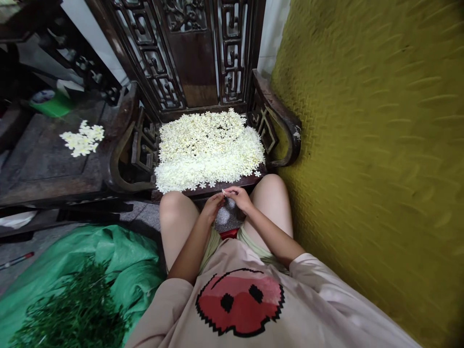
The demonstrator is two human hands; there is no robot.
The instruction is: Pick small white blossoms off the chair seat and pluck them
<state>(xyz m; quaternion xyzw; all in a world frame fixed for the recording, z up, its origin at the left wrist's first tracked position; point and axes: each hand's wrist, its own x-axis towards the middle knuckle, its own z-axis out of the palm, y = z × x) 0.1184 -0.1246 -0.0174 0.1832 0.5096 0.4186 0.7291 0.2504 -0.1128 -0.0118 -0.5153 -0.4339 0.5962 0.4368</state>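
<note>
My left hand [212,207] and my right hand [239,197] meet between my knees, just in front of a dark carved wooden chair [279,121]. Both are pinched together around a small white flower piece [224,193] at their fingertips. A thick heap of small white flowers [208,147] covers the chair seat right beyond my hands. My bare knees flank the hands on both sides.
A smaller pile of white flowers [83,138] lies on a dark low table [43,159] at the left. A green sheet [119,256] with a bundle of green stems [72,314] lies on the floor at lower left. A yellow textured wall [380,145] fills the right side.
</note>
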